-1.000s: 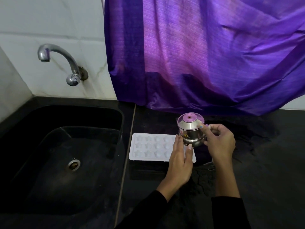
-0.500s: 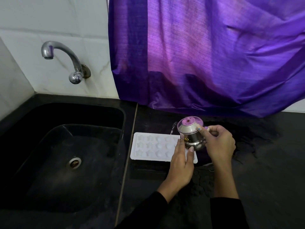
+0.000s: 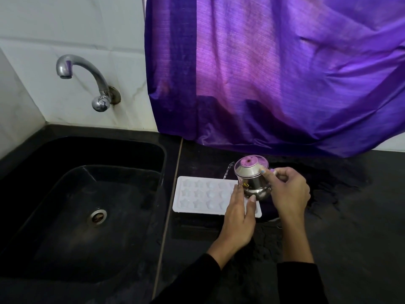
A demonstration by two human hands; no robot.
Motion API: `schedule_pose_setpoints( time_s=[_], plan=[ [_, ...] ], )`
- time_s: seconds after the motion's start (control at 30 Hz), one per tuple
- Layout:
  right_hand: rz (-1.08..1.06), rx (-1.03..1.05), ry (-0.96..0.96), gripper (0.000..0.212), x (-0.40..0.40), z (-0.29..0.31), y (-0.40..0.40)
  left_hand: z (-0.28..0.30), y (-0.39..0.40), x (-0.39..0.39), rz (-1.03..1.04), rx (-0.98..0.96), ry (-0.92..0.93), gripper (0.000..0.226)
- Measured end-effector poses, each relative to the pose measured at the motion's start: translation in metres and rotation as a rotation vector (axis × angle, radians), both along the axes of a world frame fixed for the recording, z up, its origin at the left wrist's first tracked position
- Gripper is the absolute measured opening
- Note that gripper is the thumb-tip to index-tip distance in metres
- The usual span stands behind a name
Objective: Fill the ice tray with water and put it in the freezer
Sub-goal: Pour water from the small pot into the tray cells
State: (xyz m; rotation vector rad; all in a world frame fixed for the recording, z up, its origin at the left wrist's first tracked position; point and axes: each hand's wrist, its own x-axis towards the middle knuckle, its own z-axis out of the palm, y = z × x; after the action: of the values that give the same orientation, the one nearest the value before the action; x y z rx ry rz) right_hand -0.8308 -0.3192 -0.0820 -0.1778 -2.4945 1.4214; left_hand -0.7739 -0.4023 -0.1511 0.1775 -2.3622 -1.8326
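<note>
A white ice tray with star-shaped cells lies flat on the black counter just right of the sink. My left hand rests flat on the tray's right end, fingers together, covering some cells. My right hand grips a small steel pot with a pink lid, tilted to the left above the tray's right end. A thin stream of water runs from the pot's spout down onto the tray's far edge.
A black sink with a round drain takes up the left side. A chrome tap juts from the white tiled wall above it. A purple curtain hangs down to the counter behind the pot. Black counter stretches to the right.
The steel pot has tilted further to the left and water now streams from its spout onto the tray. My left hand has stayed on the tray.
</note>
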Motion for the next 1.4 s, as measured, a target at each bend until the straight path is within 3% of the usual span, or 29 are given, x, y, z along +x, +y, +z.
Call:
schedule_pose_setpoints(
  time_s=[0.5,1.27,1.4],
  plan=[
    [0.041,-0.182,0.065,0.020,0.000,0.003,-0.011,0.013,-0.013,0.004,0.070,-0.036,0.067,0.061],
    [0.049,0.030,0.040,0.026,0.003,0.001,-0.030,0.001,-0.024,0.006,0.044,0.010,0.016,0.058],
    [0.048,0.039,0.038,0.024,0.004,0.001,-0.030,0.007,-0.025,0.008,0.040,-0.004,0.053,0.049]
  ],
)
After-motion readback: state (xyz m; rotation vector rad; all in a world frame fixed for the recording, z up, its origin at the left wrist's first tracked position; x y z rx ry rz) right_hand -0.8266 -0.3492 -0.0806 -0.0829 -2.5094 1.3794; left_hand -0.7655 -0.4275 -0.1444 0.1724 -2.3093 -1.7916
